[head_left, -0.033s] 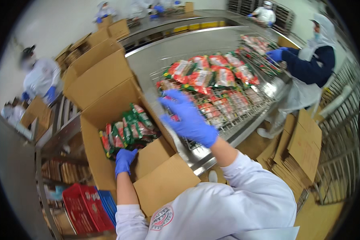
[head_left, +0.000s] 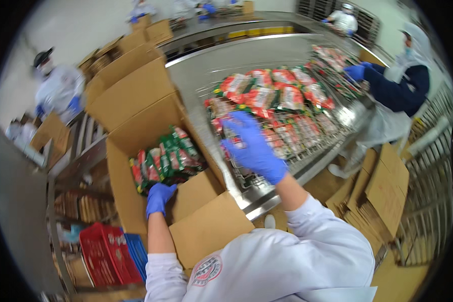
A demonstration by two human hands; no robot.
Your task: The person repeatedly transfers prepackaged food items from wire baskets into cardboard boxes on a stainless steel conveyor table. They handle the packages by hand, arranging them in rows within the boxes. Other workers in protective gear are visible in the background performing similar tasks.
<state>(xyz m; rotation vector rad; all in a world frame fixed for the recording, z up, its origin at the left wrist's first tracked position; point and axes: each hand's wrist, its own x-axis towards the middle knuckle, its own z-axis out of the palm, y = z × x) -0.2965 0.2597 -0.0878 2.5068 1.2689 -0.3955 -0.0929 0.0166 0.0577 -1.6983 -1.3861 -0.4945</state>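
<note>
My right hand (head_left: 256, 148), in a blue glove, hovers over the near left corner of a wire rack (head_left: 244, 173), fingers spread and holding nothing. Red, white and green plastic packets (head_left: 289, 97) lie on this rack, with paler-looking packets (head_left: 292, 133) in rows beside them. My left hand (head_left: 159, 199), also gloved in blue, is inside the near end of an open cardboard box (head_left: 124, 199), right beside the packets in it. Its fingertips are hidden, so any grip does not show. Several green and red packets (head_left: 171, 156) fill part of that box.
A steel table (head_left: 191, 83) carries the rack. Across it at right, a person in dark sleeves (head_left: 400, 88) handles another loaded rack. Flattened cartons (head_left: 382, 191) lean at my right, near metal racks (head_left: 430, 186). Red crates (head_left: 105, 251) stand low at left. Another person (head_left: 60, 90) stands far left.
The whole scene has shifted slightly rightward in view. My right hand remains open over the rack's near left corner, and my left hand stays in the box.
</note>
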